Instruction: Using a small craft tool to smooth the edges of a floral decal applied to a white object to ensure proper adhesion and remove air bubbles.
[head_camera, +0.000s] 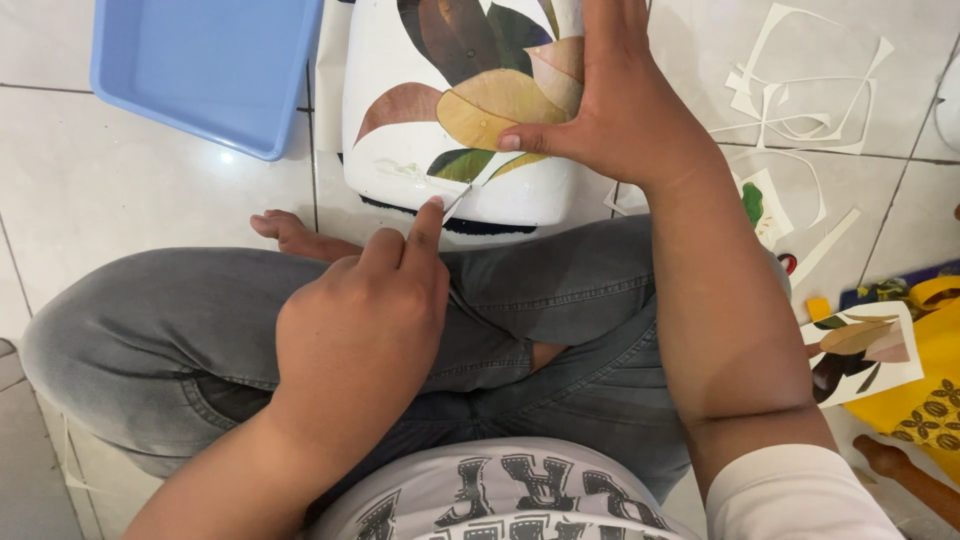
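Note:
A white rounded board (400, 150) lies on the tiled floor in front of my crossed legs, with brown, yellow and green leaves (495, 100) stuck on it in a fan. My right hand (610, 100) lies flat on the leaves, thumb pressing the yellow leaf. My left hand (360, 330) grips a thin blade-like tool (457, 200), index finger stretched along it, its tip at the stem end of the leaves near the board's front edge. A smear of clear glue (405, 170) shows on the bare white part.
A blue plastic tray (200, 70) sits at the upper left. White paper offcuts (800, 100) lie at the upper right. A small card with a leaf picture (860, 350), yellow patterned fabric (925, 400) and a wooden handle (905, 475) are at the right.

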